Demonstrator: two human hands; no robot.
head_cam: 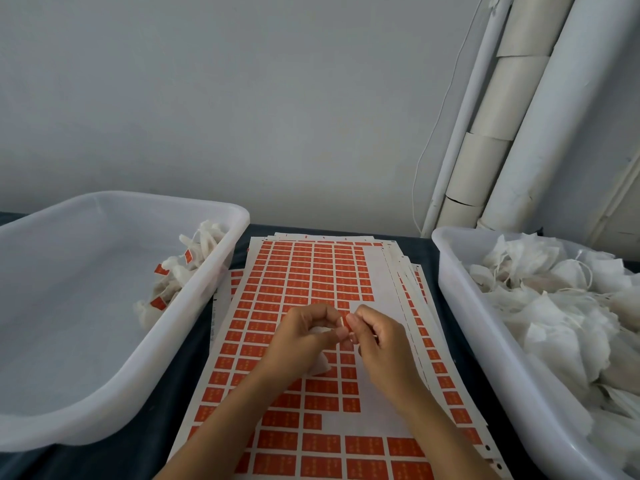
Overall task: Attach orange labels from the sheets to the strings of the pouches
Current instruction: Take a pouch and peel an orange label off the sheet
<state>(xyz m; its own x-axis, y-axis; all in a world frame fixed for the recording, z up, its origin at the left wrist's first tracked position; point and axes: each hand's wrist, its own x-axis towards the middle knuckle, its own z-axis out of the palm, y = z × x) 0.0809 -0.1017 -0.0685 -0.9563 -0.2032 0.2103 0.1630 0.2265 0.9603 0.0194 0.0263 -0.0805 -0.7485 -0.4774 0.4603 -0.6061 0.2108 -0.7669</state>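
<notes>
Here both hands meet above the top label sheet [311, 282]: the left hand [304, 336] grips a white pouch [320, 365] while the right hand [372, 332] pinches an orange label [343, 322], seemingly folding it over the string, which next needs pressing shut.
</notes>
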